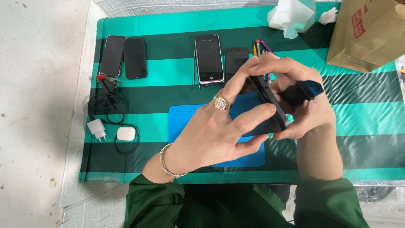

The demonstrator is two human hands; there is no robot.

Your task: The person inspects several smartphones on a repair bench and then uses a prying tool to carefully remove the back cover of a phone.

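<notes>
While a green-and-dark striped plastic cloth (354,126) covers the table, a blue rectangular rubber work mat (179,122) lies under both hands. Above it, the left hand (211,135) clasps a dark slim smartphone (270,105) edge-up; the right hand (303,109) pinches a small dark flat tool (306,90) against it.

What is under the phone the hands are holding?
Under the phone lies a blue mat on the striped cloth. The left hand and right hand cover the mat's middle, so anything there is hidden.

Two phones (123,57) lie far left on the worktop (363,122); charger (98,129) and earbud case (125,133) before them — mat (181,120) centre; bag (369,33) far right.
</notes>
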